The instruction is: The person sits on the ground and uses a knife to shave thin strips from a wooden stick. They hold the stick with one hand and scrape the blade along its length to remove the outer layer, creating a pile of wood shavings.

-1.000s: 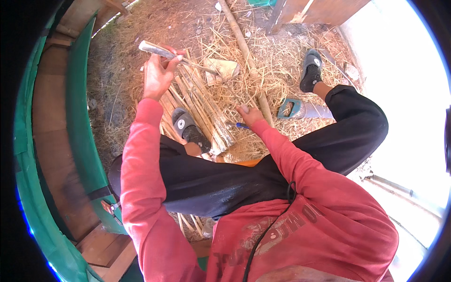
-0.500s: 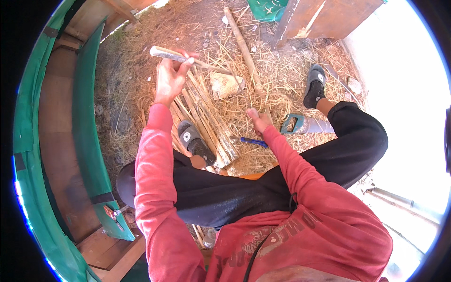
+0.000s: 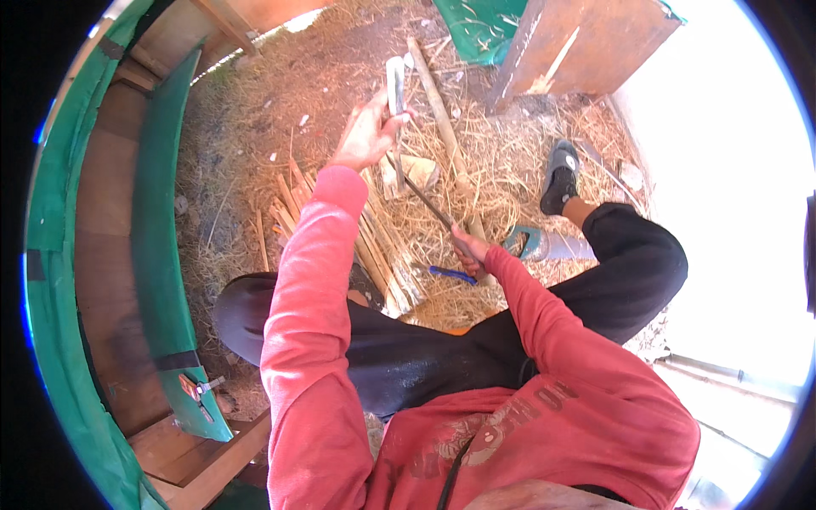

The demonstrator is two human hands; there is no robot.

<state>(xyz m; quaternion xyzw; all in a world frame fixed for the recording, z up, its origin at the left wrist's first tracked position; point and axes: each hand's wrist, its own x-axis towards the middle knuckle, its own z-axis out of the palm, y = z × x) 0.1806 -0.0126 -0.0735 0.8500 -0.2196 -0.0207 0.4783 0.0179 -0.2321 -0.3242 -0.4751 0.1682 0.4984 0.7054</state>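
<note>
One left hand (image 3: pixel 370 136); one right hand (image 3: pixel 470 252); one held strip (image 3: pixel 395 87); one held blade (image 3: pixel 432 204); one teal-handled saw (image 3: pixel 544 245).

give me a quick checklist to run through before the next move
1. Bare left hand gripping the pale, narrow split-bamboo strip: ok.
2. Bare right hand gripping the long, thin, dark tool: ok.
3. Dark tool's far end touching the strip: cannot tell; they overlap in view.
4. Slim blue cutter well away from the right hand: not ok, it lies close by.
5. Teal-handled metal handsaw lying on the ground, unheld: ok.
</note>
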